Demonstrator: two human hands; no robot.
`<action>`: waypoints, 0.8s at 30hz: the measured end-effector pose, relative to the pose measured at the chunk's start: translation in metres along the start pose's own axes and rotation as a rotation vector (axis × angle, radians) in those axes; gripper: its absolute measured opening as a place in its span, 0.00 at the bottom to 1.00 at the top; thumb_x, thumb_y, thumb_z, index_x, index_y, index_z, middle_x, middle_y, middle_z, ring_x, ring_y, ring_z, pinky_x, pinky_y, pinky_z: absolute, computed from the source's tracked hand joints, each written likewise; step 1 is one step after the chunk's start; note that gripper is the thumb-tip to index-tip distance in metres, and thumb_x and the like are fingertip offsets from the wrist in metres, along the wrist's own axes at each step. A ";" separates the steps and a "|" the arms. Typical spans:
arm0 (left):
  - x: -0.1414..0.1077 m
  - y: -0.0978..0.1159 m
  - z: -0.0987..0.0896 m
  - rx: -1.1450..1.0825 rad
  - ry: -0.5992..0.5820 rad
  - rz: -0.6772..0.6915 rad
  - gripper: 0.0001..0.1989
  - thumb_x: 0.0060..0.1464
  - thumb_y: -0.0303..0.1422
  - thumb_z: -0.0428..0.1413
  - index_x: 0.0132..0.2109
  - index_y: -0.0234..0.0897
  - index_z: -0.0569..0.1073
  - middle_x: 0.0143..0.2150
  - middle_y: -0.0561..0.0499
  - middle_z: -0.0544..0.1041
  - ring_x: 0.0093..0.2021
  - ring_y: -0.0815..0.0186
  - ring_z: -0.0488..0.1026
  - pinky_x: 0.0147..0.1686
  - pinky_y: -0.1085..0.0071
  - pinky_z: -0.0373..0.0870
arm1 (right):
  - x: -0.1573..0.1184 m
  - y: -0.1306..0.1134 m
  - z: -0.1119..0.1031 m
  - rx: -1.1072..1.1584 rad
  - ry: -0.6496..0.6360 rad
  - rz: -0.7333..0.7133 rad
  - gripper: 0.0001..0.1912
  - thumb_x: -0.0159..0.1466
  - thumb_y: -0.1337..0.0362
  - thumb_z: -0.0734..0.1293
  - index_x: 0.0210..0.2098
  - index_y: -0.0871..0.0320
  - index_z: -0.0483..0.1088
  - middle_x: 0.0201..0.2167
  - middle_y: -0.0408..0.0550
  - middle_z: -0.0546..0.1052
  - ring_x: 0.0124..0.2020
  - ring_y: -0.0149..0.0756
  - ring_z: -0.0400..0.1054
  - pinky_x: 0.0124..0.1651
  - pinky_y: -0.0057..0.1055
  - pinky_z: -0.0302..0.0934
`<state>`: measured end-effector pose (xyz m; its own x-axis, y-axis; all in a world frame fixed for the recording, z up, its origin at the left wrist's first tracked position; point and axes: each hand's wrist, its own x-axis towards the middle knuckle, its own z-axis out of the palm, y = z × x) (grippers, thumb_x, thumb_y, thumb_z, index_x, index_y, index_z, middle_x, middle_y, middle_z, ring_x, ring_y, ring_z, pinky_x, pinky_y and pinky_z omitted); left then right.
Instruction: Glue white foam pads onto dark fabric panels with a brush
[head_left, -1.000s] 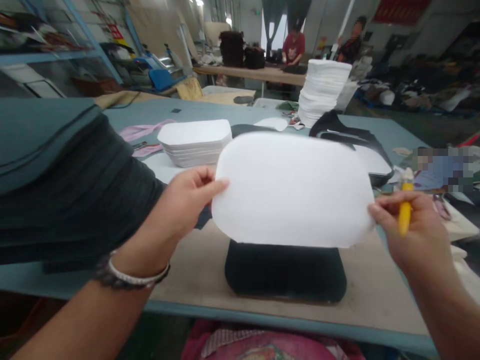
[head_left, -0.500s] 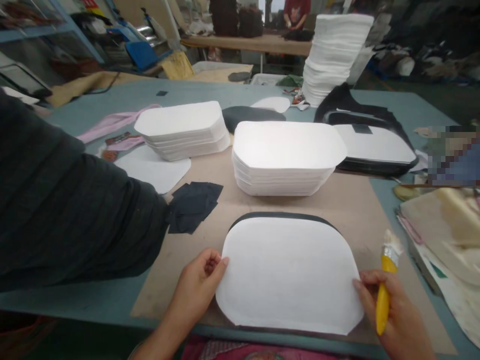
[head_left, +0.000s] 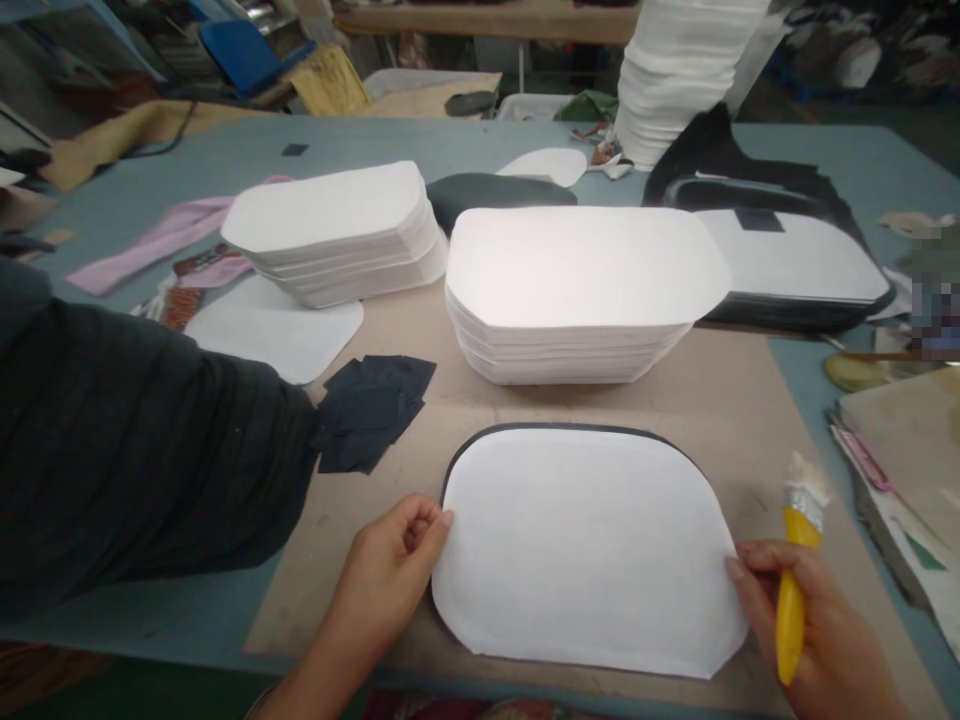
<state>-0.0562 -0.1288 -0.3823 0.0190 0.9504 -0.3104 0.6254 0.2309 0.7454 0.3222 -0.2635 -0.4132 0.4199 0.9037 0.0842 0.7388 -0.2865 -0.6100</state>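
A white rounded panel (head_left: 585, 550) lies on top of a dark piece of about the same outline, whose edge (head_left: 570, 427) shows along the top and upper left. My left hand (head_left: 401, 560) is closed, thumb and fingers pinching the panel's left edge. At the opposite edge, my right hand (head_left: 810, 620) pinches the panel between thumb and forefinger. That same hand also holds a paintbrush (head_left: 792, 610) with a yellow handle, bristles pointing up and away.
Behind the panel stand two stacks of white panels (head_left: 585, 275) (head_left: 337, 215). Small black patches (head_left: 375, 410) lie to the left, beside a dark sleeve (head_left: 150, 430) reaching in. White-and-black panels (head_left: 802, 255) are piled at back right, a tall white stack (head_left: 686, 80) beyond.
The view has tilted down and moved nearer. The white panel has shifted slightly over the dark piece, so more dark edge shows at upper left. Both hands keep their hold.
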 end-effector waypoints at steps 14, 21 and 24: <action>0.004 -0.009 0.004 -0.020 -0.006 -0.006 0.21 0.55 0.51 0.55 0.28 0.38 0.70 0.23 0.56 0.64 0.26 0.66 0.65 0.27 0.73 0.59 | -0.004 -0.018 0.004 -0.070 -0.011 0.030 0.13 0.67 0.48 0.63 0.41 0.49 0.65 0.33 0.46 0.78 0.30 0.42 0.76 0.30 0.34 0.70; 0.002 -0.005 0.008 -0.054 -0.004 -0.002 0.18 0.58 0.47 0.55 0.29 0.38 0.70 0.23 0.57 0.64 0.25 0.67 0.63 0.27 0.73 0.57 | -0.005 0.015 0.008 -0.183 -0.020 -0.023 0.19 0.63 0.40 0.63 0.40 0.47 0.67 0.32 0.47 0.78 0.26 0.46 0.75 0.25 0.39 0.70; 0.001 -0.005 0.009 -0.058 -0.006 -0.003 0.16 0.58 0.46 0.55 0.30 0.38 0.70 0.23 0.57 0.65 0.26 0.67 0.64 0.27 0.73 0.57 | -0.004 0.025 0.011 -0.208 0.022 -0.071 0.20 0.62 0.39 0.63 0.40 0.46 0.67 0.30 0.47 0.77 0.24 0.46 0.74 0.23 0.40 0.69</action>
<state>-0.0525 -0.1306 -0.3913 0.0216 0.9485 -0.3162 0.5792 0.2459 0.7772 0.3337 -0.2712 -0.4373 0.3728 0.9174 0.1391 0.8588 -0.2843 -0.4261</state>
